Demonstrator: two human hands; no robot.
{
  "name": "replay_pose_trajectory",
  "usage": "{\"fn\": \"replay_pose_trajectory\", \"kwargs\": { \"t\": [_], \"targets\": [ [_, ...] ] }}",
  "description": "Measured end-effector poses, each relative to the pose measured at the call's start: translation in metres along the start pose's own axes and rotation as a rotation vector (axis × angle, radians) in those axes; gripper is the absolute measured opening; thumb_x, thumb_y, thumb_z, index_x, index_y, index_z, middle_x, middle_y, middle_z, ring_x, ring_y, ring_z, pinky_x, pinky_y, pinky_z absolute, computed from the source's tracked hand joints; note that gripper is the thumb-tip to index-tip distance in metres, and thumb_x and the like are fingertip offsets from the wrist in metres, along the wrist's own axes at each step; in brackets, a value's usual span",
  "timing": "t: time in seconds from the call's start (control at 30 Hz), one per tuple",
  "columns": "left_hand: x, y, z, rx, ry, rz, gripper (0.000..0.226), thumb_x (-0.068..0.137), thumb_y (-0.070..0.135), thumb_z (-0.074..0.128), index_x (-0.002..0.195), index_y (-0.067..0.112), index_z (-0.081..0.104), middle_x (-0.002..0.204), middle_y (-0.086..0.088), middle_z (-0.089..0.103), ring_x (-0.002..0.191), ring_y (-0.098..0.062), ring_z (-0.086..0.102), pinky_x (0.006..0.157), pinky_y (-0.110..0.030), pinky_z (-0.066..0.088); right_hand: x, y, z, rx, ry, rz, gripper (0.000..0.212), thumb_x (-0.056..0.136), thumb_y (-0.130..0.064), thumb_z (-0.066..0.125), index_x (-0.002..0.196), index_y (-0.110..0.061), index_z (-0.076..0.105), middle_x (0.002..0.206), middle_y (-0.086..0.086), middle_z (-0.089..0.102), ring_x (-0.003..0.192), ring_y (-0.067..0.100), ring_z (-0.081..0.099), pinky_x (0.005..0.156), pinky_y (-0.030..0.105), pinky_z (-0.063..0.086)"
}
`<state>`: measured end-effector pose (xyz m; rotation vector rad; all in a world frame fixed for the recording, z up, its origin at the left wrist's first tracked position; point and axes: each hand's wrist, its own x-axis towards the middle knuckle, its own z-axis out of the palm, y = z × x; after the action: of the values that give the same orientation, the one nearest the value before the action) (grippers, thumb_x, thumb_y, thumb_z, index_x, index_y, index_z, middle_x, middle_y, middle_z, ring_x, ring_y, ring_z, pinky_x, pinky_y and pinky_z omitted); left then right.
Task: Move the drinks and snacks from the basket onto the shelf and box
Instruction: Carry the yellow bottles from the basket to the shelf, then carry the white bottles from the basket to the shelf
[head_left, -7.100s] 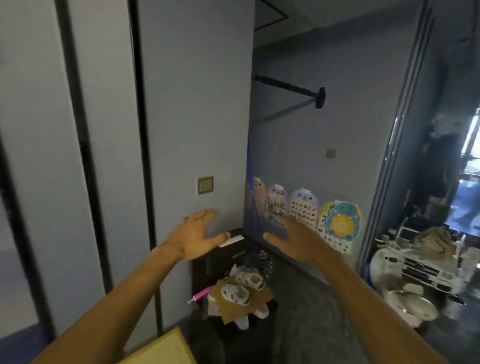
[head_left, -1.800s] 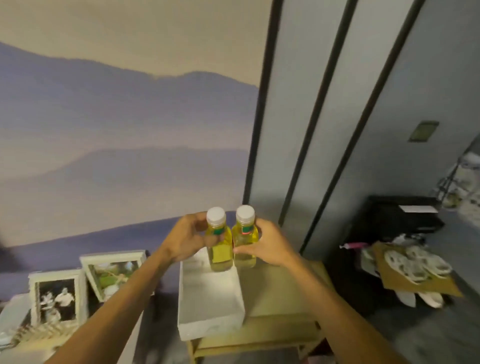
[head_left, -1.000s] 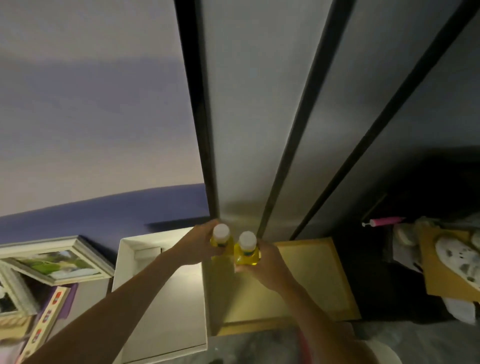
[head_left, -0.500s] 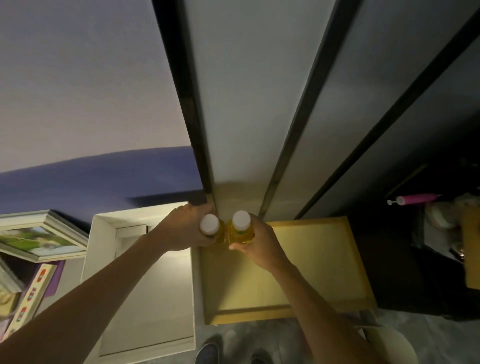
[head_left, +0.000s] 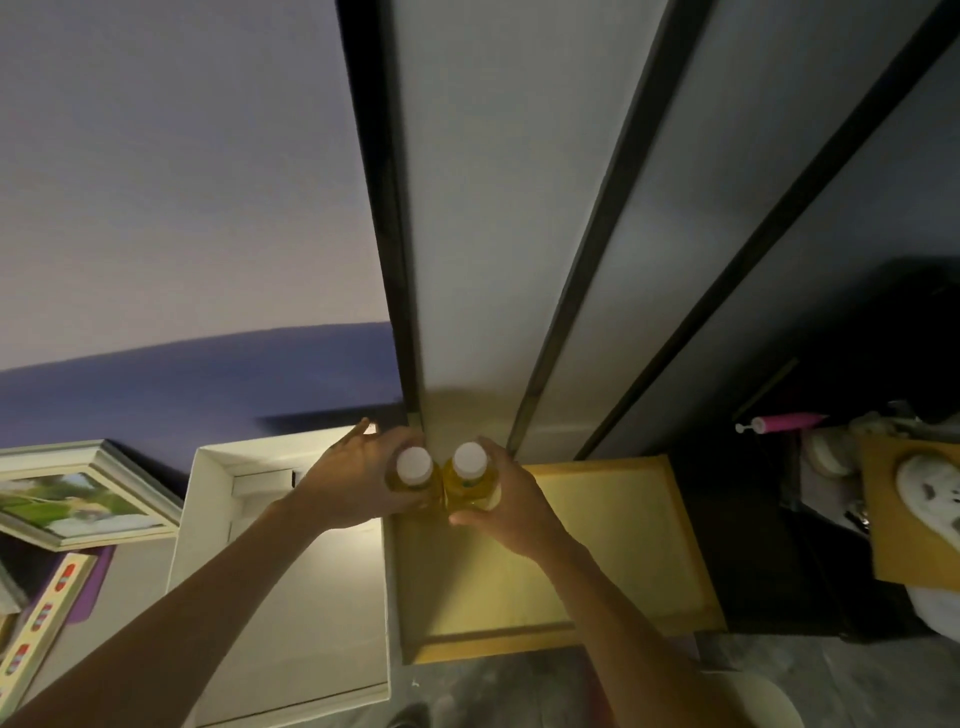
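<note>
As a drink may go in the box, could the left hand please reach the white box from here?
Probably yes: the left hand, gripping its bottle, sits at the white box's open edge, nothing between.

The white-capped yellow left bottle (head_left: 413, 472) and right bottle (head_left: 469, 477) above the pale-yellow shelf (head_left: 623, 545); left of the shelf, a white box (head_left: 291, 623); behind it, grey panels (head_left: 483, 208) striped black.
</note>
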<state>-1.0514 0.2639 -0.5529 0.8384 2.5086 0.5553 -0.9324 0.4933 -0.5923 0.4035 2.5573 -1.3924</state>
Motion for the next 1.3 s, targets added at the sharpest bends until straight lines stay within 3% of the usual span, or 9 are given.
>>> {"fn": "replay_pose_trajectory", "kwargs": {
  "t": [0.17, 0.27, 0.37, 0.6, 0.7, 0.77, 0.83, 1.0, 1.3],
  "targets": [
    [-0.037, 0.023, -0.049, -0.018, 0.144, -0.027, 0.101, 0.076, 0.101, 0.037, 0.159, 0.045, 0.025, 0.166, 0.013, 0.038, 0.148, -0.020, 0.044, 0.117, -0.045, 0.045, -0.032, -0.057, -0.064, -0.190, 0.043, -0.020, 0.114, 0.075, -0.093, 0.064, 0.166, -0.044, 0.017, 0.176, -0.013, 0.022, 0.159, 0.014, 0.026, 0.119, 0.040, 0.033],
    [-0.056, 0.049, -0.103, 0.048, 0.200, 0.017, 0.106, 0.079, 0.099, 0.034, 0.165, 0.043, 0.008, 0.176, 0.011, 0.013, 0.161, -0.020, 0.019, 0.129, -0.044, 0.023, -0.053, -0.113, -0.114, -0.378, 0.092, -0.085, 0.110, 0.082, -0.094, 0.052, 0.169, -0.038, 0.012, 0.179, -0.012, 0.010, 0.163, 0.016, 0.015, 0.124, 0.047, 0.028],
    [-0.078, 0.083, -0.164, 0.143, 0.279, 0.096, 0.111, 0.080, 0.099, 0.027, 0.168, 0.036, 0.005, 0.177, 0.007, 0.006, 0.163, -0.016, 0.003, 0.133, -0.043, 0.008, -0.079, -0.179, -0.161, -0.506, 0.154, -0.128, 0.108, 0.087, -0.088, 0.049, 0.171, -0.031, 0.010, 0.180, -0.009, 0.000, 0.165, 0.019, 0.005, 0.128, 0.050, 0.021],
    [-0.145, 0.158, -0.280, 0.214, 0.461, 0.154, 0.111, 0.079, 0.101, 0.025, 0.168, 0.035, 0.013, 0.176, 0.006, 0.015, 0.162, -0.018, 0.014, 0.131, -0.044, 0.018, -0.160, -0.297, -0.243, -0.604, 0.231, -0.209, 0.114, 0.087, -0.088, 0.052, 0.172, -0.025, 0.009, 0.180, -0.004, 0.004, 0.165, 0.019, 0.010, 0.131, 0.047, 0.025],
    [-0.184, 0.179, -0.303, 0.210, 0.494, 0.098, 0.110, 0.078, 0.101, 0.028, 0.166, 0.036, 0.018, 0.174, 0.005, 0.023, 0.154, -0.026, 0.038, 0.125, -0.046, 0.034, -0.191, -0.324, -0.255, -0.605, 0.245, -0.261, 0.114, 0.087, -0.088, 0.053, 0.172, -0.025, 0.011, 0.180, -0.003, 0.010, 0.164, 0.019, 0.017, 0.130, 0.043, 0.027],
    [-0.215, 0.190, -0.308, 0.200, 0.502, 0.052, 0.106, 0.079, 0.100, 0.032, 0.165, 0.039, 0.017, 0.173, 0.005, 0.027, 0.135, -0.029, 0.059, 0.117, -0.049, 0.043, -0.209, -0.337, -0.258, -0.605, 0.237, -0.300, 0.114, 0.086, -0.089, 0.053, 0.172, -0.026, 0.013, 0.179, -0.003, 0.015, 0.163, 0.019, 0.023, 0.128, 0.041, 0.028],
    [-0.246, 0.197, -0.307, 0.189, 0.524, 0.025, 0.104, 0.080, 0.098, 0.035, 0.164, 0.040, 0.017, 0.172, 0.004, 0.030, 0.127, -0.028, 0.064, 0.114, -0.050, 0.046, -0.225, -0.347, -0.254, -0.602, 0.227, -0.345, 0.116, 0.083, -0.092, 0.051, 0.171, -0.028, 0.014, 0.178, -0.004, 0.018, 0.162, 0.019, 0.026, 0.128, 0.041, 0.030],
    [-0.341, 0.197, -0.295, 0.241, 0.620, -0.068, 0.104, 0.084, 0.093, 0.038, 0.165, 0.029, 0.026, 0.171, 0.002, 0.032, 0.148, -0.026, 0.045, 0.121, -0.046, 0.040, -0.259, -0.372, -0.224, -0.637, 0.153, -0.480, 0.114, 0.085, -0.090, 0.052, 0.171, -0.026, 0.015, 0.178, -0.004, 0.020, 0.161, 0.020, 0.028, 0.127, 0.043, 0.032],
    [-0.541, 0.135, -0.270, 0.303, 0.829, -0.435, 0.099, 0.088, 0.089, 0.041, 0.163, 0.026, 0.030, 0.169, -0.004, 0.036, 0.148, -0.027, 0.044, 0.120, -0.048, 0.038, -0.297, -0.460, -0.088, -0.693, 0.039, -0.715, 0.104, 0.093, -0.080, 0.053, 0.171, -0.021, 0.017, 0.178, 0.000, 0.022, 0.159, 0.025, 0.032, 0.125, 0.045, 0.035]
  ]
}}
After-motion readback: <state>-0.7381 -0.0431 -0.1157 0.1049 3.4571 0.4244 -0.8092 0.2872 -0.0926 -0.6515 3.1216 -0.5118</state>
